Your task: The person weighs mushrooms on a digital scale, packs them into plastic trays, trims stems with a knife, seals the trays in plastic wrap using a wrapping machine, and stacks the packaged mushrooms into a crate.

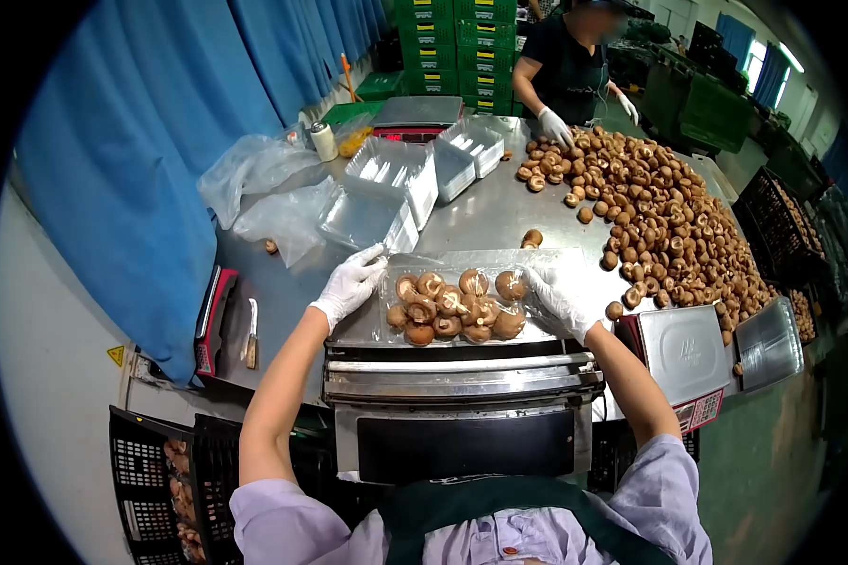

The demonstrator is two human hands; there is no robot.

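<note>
2 gloved hands flank a film-covered pack of mushrooms point(448, 306) on the wrapping machine point(462, 381).
The left hand point(351, 285), fingers close together, reaches the film's upper left edge; the right hand point(558, 303) lies along its right edge, fingers extended; whether either pinches the film, I cannot tell. Outward, the right-hand scale point(683, 347) carries a faint mark and a red-and-white panel point(700, 411), both illegible; the rear scale point(415, 112) shows a lit red display, digits too small to read. A yellow triangular warning label point(116, 355) marks the left wall.
</note>
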